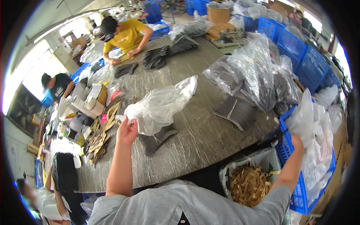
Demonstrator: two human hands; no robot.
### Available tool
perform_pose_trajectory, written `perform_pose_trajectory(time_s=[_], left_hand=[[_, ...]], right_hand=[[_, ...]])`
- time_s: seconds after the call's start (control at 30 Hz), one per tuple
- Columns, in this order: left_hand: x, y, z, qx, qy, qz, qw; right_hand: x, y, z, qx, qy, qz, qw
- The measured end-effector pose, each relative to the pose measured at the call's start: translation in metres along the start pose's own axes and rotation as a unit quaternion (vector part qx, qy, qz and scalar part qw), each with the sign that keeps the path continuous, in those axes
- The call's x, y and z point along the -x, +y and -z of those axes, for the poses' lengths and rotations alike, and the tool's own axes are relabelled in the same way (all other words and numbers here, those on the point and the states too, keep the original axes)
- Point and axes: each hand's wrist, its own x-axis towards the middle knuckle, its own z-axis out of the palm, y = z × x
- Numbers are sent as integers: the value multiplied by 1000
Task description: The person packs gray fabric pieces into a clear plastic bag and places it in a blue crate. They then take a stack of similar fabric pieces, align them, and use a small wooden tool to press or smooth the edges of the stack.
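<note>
My left hand [128, 131] is closed on the gathered end of a clear plastic bag [161, 105], which spreads out to the right above the table. Partly under that bag lies a tied bundle of dark grey cut pieces [158, 139]. Down at the right, my right hand [296, 142] reaches to the rim of a blue plastic crate [299, 193] stuffed with clear plastic bags [315, 142]. Its fingers are hidden, so I cannot see whether it grips anything.
Another tied grey bundle [235, 111] lies beside a heap of bagged pieces [258, 71]. A lined bin of brown scraps [249, 185] stands below the table edge [202, 170]. Brown strips [103, 131] and rolls [93, 105] crowd the left. A person in yellow [129, 37] works across the table.
</note>
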Motion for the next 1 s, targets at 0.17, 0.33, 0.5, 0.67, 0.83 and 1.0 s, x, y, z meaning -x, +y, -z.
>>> perform_pose_trajectory(time_s=[0.17,0.33,0.5,0.67,0.83,1.0], left_hand=[[12,-27,-44,-150,-29,11,988],[64,-5,-104,-253,-114,-93,956],[-8,15,-152,-687,85,-179,699],[101,25,-253,-118,-323,-409,845],[65,18,-210,-701,-220,-519,436],[37,-23,-152,-646,-236,-429,586]], right_hand=[[-73,138,-6,19,135,88,987],[-42,64,-21,95,281,89,951],[71,-34,-16,42,542,220,810],[222,-208,-66,-169,312,547,758],[308,-352,-173,3,-38,803,594],[321,-453,-243,306,-24,750,586]])
